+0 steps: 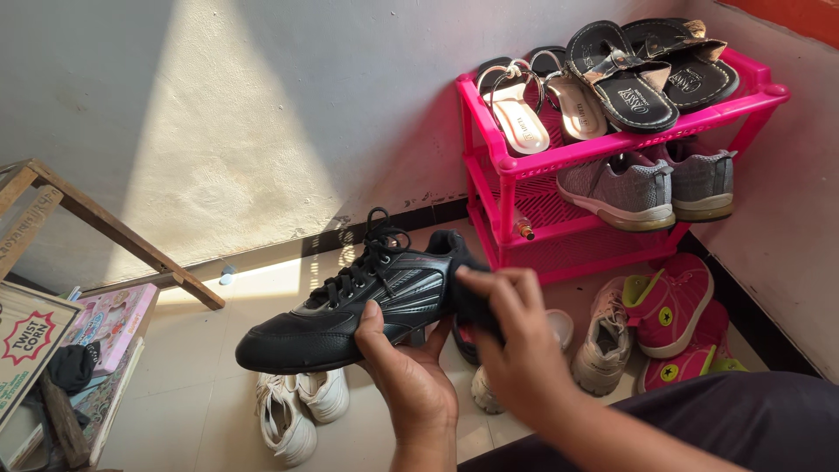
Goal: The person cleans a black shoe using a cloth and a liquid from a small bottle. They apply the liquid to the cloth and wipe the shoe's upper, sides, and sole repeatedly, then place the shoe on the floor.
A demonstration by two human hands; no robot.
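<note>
Left hand (409,376) cups the black shoe (354,306) under its sole, held up over the floor — right hand (516,336) pinches a dark cloth (472,301) at the heel. Looks light, stiff-soled, smooth — midsole grip suits.

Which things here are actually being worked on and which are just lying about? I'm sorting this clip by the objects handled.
In hand:
- black lace-up shoe, held from beneath by the left hand
- dark cloth, pressed to the shoe's heel by the right hand

Lying about:
- pink shoe rack with sandals and grey sneakers
- pink sneakers
- white shoes
- wooden frame
</note>
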